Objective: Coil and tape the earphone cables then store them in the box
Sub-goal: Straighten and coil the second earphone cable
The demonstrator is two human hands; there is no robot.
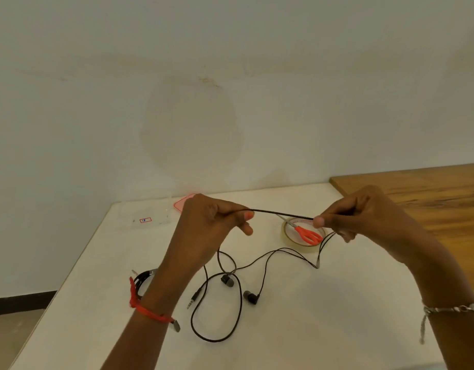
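Two hands are raised over the white table (310, 321), head view only. Left hand (206, 222) pinches the thin black earphone cable (281, 213) between thumb and forefinger, other fingers curled. Right hand (364, 217) pinches the same cable the same way. Held stretch is taut, long axis left-to-right, dipping slightly toward the right hand. Rest of the cable drops from both hands to the table in loose loops below and between them. Black earbuds (227, 281) and metal jack plug (193, 299) lie nearer the left hand. Judgement: coiling not begun, slack needs gathering from below. Clear tape roll (289, 237) with orange-handled scissors (308, 234) on it sits just past the right hand. Clear plastic box (147, 213) is far-left, left hand nearer. Second coiled black cable (143, 281) lies beside the left wrist
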